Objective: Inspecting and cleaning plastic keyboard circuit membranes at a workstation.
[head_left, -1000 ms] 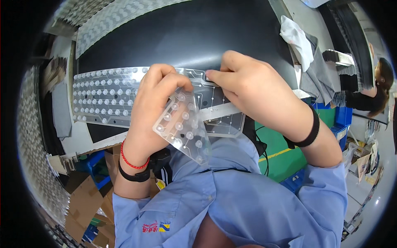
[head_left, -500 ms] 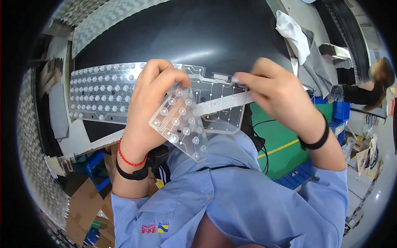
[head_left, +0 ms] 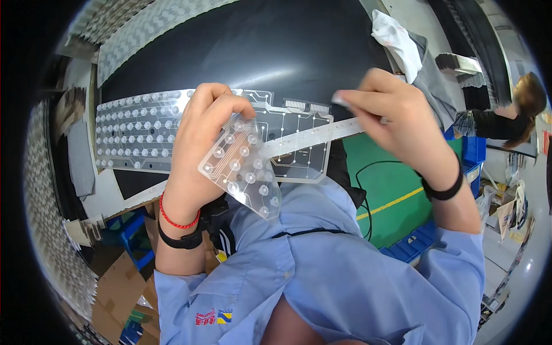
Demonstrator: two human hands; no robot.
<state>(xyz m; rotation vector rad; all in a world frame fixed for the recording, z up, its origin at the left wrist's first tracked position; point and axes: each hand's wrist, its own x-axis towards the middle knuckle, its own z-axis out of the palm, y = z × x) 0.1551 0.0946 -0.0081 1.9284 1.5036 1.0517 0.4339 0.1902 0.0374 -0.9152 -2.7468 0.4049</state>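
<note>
A clear keyboard membrane (head_left: 135, 135) with rows of whitish domes lies along the front of the black table. My left hand (head_left: 201, 144) is closed on its folded-back top layer (head_left: 247, 167), which hangs over the table edge with domes showing. Beneath that fold, the lower circuit layer (head_left: 302, 129) with pale traces is exposed, and a striped connector tail (head_left: 307, 107) sticks up at its far edge. Just right of this tail and apart from it, my right hand (head_left: 399, 123) pinches a small white piece (head_left: 339, 99), too blurred to name.
The black tabletop (head_left: 276, 40) has a pale front edge. A white cloth (head_left: 397, 43) lies on grey fabric at the far right. Blue bins (head_left: 411, 244) stand over the green floor (head_left: 391, 184), near a black cable. Cardboard (head_left: 118, 284) is at lower left. Another person (head_left: 512, 118) is at far right.
My right hand has pulled the white piece off the connector tail, which now shows fully. My left hand and the membrane have shifted slightly left, with the fold still held.
</note>
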